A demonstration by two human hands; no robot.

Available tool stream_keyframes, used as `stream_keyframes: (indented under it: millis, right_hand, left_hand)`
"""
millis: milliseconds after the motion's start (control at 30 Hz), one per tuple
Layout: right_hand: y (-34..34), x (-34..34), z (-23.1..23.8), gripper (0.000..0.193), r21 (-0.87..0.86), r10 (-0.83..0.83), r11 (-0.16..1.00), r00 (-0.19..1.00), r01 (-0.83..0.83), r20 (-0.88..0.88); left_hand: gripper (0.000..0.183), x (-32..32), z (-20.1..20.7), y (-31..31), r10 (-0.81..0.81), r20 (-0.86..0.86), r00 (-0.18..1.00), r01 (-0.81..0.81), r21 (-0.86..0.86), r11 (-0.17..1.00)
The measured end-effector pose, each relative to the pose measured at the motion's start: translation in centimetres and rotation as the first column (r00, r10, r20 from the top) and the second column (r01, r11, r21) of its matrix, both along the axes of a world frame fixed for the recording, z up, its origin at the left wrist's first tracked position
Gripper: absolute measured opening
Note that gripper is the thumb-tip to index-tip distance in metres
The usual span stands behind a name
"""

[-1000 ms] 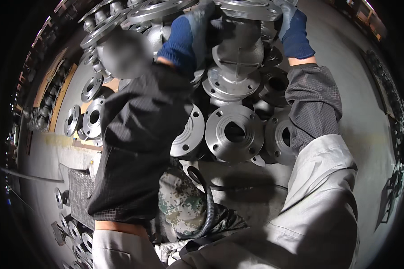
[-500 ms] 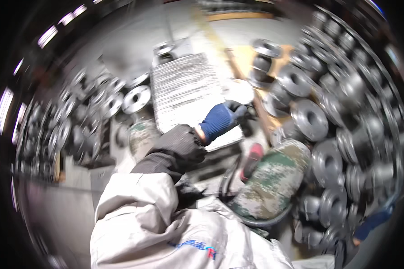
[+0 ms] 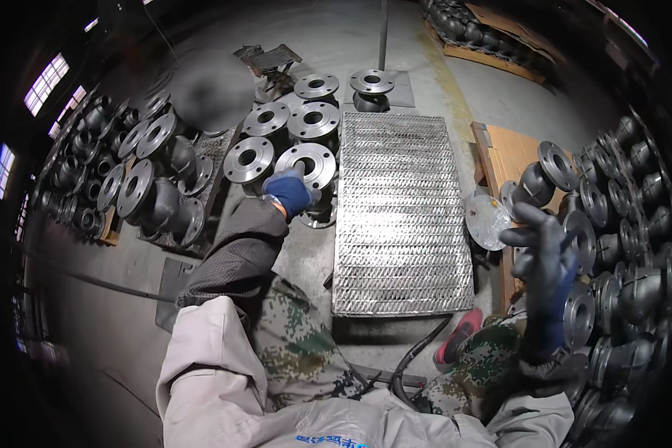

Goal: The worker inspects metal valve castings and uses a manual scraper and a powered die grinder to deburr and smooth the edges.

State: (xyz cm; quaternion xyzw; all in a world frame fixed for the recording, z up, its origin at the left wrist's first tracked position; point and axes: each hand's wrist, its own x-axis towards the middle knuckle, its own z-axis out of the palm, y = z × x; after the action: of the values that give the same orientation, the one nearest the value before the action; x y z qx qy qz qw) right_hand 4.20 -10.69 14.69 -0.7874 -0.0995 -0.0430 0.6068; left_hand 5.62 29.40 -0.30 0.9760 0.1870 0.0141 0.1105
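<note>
My left hand (image 3: 291, 191), in a blue knit glove, is closed at the near rim of a flanged valve body (image 3: 319, 166). That casting stands with its round, bored flange facing up, to the left of a metal-mesh-topped table (image 3: 403, 216). Part of my fingers reaches over the flange toward its central hole. My right hand (image 3: 545, 250), gloved in blue with a dark grey coated palm, is raised at the right, fingers apart and holding nothing. Close to its fingertips is a pale round disc (image 3: 487, 222) beside the table's right edge.
More upright flanged castings (image 3: 267, 118) stand left of the table, and one flanged casting (image 3: 372, 82) is beyond its far end. Stacked castings (image 3: 627, 291) line the right, by a wooden pallet (image 3: 493, 153). A black hose (image 3: 418, 351) runs near my legs.
My left hand has gone from above the mesh-topped table to the flange left of it. My right hand has come up from the lower right. The view has shifted left.
</note>
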Motion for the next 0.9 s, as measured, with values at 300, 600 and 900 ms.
stream_keyframes:
  millis: [300, 600, 900]
  right_hand:
    - [5.5, 4.9, -8.2, 0.039, 0.1, 0.234, 0.971, 0.788, -0.216, -0.57]
    - [9.8, 6.3, -13.5, 0.041, 0.06, 0.298, 0.946, 0.778, -0.32, -0.553]
    - [17.6, 5.2, -27.9, 0.027, -0.043, 0.483, 0.846, 0.798, -0.531, -0.359]
  left_hand:
    - [0.082, 5.7, -8.5, 3.2, -0.14, -0.212, 0.967, 0.222, 0.44, 0.87]
    - [0.067, -2.4, -8.6, -0.4, -0.313, -0.283, 0.907, 0.412, 0.433, 0.802]
    - [0.071, -10.1, -5.0, -0.2, -0.568, 0.041, 0.822, 0.57, -0.059, 0.82]
